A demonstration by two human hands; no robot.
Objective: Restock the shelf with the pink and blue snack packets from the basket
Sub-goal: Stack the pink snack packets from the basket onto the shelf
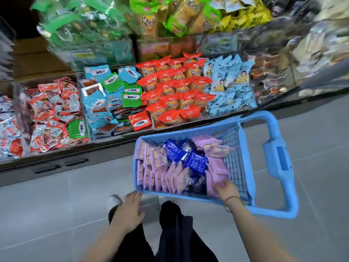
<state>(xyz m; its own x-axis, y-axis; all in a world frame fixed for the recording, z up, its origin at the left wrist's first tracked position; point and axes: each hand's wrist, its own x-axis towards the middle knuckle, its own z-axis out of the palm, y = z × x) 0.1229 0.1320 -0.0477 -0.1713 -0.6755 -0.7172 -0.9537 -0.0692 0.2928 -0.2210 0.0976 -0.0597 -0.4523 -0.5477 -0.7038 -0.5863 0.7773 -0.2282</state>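
On the grey floor before the shelf (113, 146), the basket (243, 167) holds pink packets (166, 176), with blue packets (196, 161) heaped in the middle. The right hand (226, 188) dips into the pink stack at the basket's 5 o'clock corner; its fingertips are buried and blurred, so I cannot tell whether they grip. The left hand (130, 210), fingers loosely straight, sits at the 7 o'clock corner. The glossy packets could slip from a hasty grab, and the crowded shelf bins may spill extras.
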